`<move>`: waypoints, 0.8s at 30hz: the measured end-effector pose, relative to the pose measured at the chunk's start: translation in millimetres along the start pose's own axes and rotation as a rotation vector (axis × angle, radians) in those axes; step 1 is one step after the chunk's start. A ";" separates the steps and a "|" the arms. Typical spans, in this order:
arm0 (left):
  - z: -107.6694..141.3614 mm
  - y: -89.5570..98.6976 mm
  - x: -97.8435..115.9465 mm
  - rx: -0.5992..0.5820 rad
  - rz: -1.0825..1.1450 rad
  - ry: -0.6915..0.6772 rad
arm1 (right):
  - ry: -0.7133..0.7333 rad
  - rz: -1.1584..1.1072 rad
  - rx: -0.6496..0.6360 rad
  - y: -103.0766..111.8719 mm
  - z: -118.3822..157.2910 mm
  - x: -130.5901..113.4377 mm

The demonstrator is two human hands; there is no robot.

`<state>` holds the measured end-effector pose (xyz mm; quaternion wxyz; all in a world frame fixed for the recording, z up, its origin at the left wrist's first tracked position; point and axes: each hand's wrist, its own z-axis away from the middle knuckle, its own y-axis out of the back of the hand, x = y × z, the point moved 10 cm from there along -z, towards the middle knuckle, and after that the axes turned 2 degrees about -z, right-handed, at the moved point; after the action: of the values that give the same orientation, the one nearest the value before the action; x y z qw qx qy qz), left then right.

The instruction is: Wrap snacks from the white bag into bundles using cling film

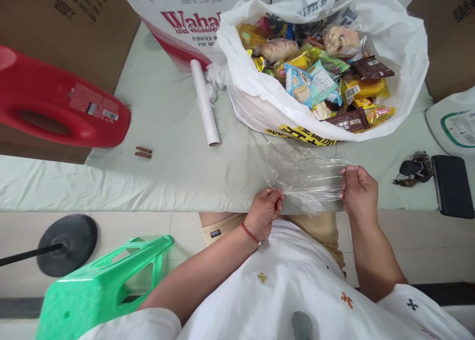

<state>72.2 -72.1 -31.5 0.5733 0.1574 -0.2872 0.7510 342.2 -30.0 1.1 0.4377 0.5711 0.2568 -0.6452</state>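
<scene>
A clear plastic bag (309,179) is stretched between my two hands over the front edge of the table. My left hand (264,209) pinches its left end, fingers closed. At the other end, my right hand (359,191) grips the plastic between thumb and curled fingers. Just beyond the film stands a large white plastic bag (252,90), its mouth wide, filled with wrapped snacks (315,72). A white roll (206,102) lies to the left of that bag, with crumpled clear plastic (217,77) beside it.
A red jug (63,102) and two small brown strips (143,152) are on the left. Behind the roll is a Wahaha carton (178,23). Keys (413,168), a black phone (452,186) and a white bottle (454,122) sit at right. A green stool (96,285) stands below.
</scene>
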 end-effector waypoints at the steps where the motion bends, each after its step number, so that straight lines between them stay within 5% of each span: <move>1: 1.4 3.0 0.9 0.009 -0.010 -0.008 | 0.000 0.025 -0.005 0.8 -0.8 0.4; 10: 18.9 33.3 23.1 -0.076 -0.122 -0.007 | -0.013 0.163 -0.034 19.9 -16.8 -3.8; 14: 21.4 52.1 34.7 -0.168 -0.166 0.010 | -0.092 0.094 -0.144 16.5 -27.0 -3.7; 18: 23.4 46.3 34.5 -0.258 -0.076 -0.001 | -0.188 -0.136 -0.282 -3.7 -24.5 -4.3; 24: 16.2 29.0 28.6 -0.286 0.265 -0.017 | -0.142 -0.298 -0.519 -29.2 5.7 -15.9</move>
<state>34.7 -65.2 -9.9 0.4836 0.0413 -0.4141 0.7701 313.7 -16.3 12.7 0.4862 0.3500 0.4627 -0.6535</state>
